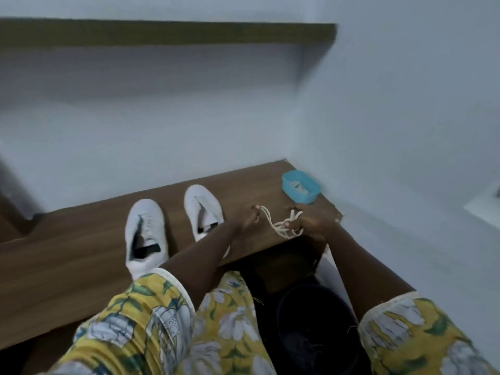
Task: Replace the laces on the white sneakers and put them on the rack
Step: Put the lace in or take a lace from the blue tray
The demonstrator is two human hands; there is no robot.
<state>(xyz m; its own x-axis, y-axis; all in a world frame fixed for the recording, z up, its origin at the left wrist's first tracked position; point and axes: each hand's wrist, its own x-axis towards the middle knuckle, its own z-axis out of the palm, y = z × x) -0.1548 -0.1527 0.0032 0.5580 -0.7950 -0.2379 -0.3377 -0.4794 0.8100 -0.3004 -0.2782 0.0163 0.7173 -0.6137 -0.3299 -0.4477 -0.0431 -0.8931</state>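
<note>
A brown wooden desk [81, 266] runs into the corner of the white walls. Two white sneakers [146, 234] stand on it side by side, toes toward the wall, both without laces. The right-hand sneaker [203, 209] sits a little farther back. A blue tub [301, 186] rests near the desk's right end, close to the corner; something pale lies inside, too blurred to tell.

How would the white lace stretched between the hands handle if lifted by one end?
The white lace is probably floppy: it sags in loops between the left hand and right hand. It likely weighs little, being thin cord. Its bunched loops near the right hand look apt to tangle.
</note>
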